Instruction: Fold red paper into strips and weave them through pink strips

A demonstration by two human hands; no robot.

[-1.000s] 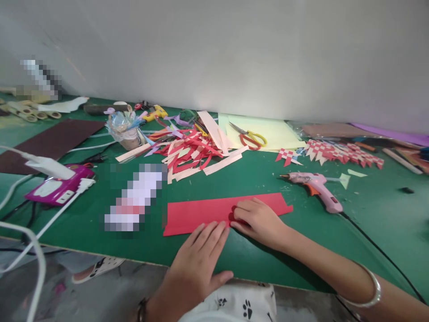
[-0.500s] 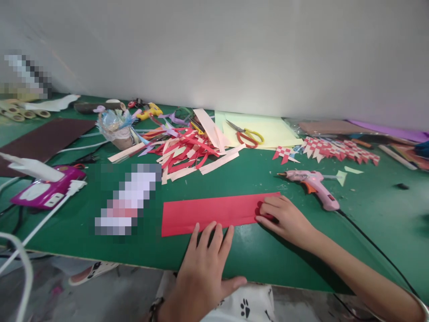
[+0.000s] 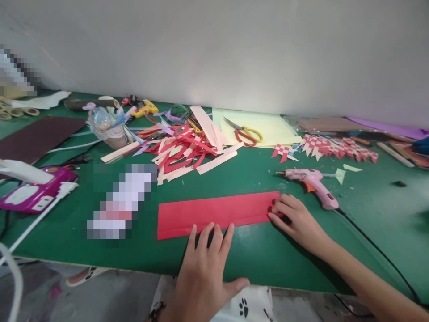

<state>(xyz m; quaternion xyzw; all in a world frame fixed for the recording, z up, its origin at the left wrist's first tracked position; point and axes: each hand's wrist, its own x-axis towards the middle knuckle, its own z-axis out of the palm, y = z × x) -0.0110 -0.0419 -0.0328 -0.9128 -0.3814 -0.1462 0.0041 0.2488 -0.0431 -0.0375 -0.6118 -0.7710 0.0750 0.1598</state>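
Note:
A strip of red paper (image 3: 214, 212) lies flat on the green table, folded along its length. My left hand (image 3: 208, 264) is open, its spread fingertips resting on the near edge of the paper around its middle. At the paper's right end, my right hand (image 3: 296, 219) is closed, with curled fingers and the thumb against the corner. A pink glue gun (image 3: 310, 179) lies just beyond my right hand, its cord running toward the near right.
Behind the paper are a heap of red and pink paper strips (image 3: 187, 150), scissors (image 3: 248, 134) on pale yellow sheets (image 3: 278, 129), and checkered woven pieces (image 3: 338, 147). At left stand a purple power strip (image 3: 36, 197) and a wrapped pot (image 3: 112, 129). A blurred patch (image 3: 124, 201) lies left of the paper.
My right hand has slid rightward along the paper to its right end. The left hand stays on the near edge. The view has shifted slightly.

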